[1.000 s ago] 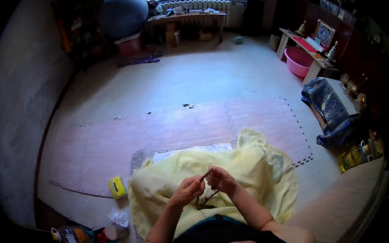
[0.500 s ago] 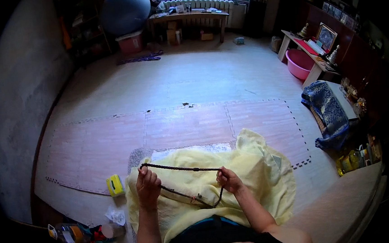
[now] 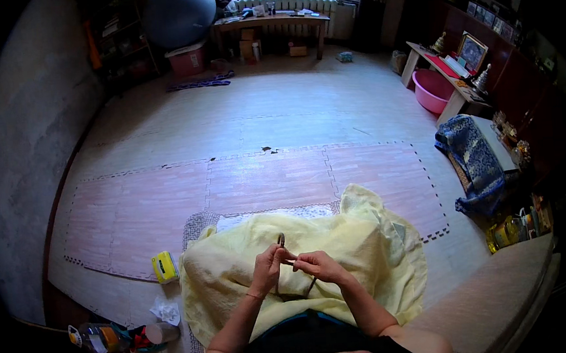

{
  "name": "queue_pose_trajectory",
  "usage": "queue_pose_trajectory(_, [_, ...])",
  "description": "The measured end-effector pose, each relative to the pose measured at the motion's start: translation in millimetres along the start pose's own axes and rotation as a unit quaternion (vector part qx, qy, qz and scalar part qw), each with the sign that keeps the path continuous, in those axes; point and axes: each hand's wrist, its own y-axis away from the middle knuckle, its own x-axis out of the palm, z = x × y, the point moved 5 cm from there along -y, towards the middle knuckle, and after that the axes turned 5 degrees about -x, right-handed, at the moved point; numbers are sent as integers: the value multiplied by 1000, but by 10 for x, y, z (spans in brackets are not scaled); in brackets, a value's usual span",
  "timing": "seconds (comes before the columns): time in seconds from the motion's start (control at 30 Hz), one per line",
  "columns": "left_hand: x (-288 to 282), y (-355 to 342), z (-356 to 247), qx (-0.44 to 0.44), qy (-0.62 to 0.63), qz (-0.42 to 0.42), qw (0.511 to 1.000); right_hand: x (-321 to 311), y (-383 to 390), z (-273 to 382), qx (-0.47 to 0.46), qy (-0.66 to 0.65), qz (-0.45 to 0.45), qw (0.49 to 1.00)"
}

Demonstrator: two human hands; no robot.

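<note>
Dark brown slender cord is held between both hands, above a pale yellow cloth blanket spread in front of the torso. Fingers of the left hand are curled closed on the cord, and a narrow bend is projected upward from the grip. Just beside it, the cord is pinched in the closed fingers of the right hand. A lower length is hung beneath the hands, over the blanket. A yellow rectangular packet is positioned at the blanket's left edge, near crumpled white tissue.
</note>
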Motion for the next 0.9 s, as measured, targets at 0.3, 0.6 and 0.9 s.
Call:
queue_pose_trajectory(0.3, [63,73,96,-47,-8,60,997,-128,-5,42,-44,-97,-103,989])
queue_pose_trajectory(0.6, [154,144,82,-70,66,91,991,-126,-8,122,-66,-171,-104,978])
queue_pose_trajectory(0.9, [-282,164,-356,-121,436,35,891,-348,76,-200,7,-284,-47,958])
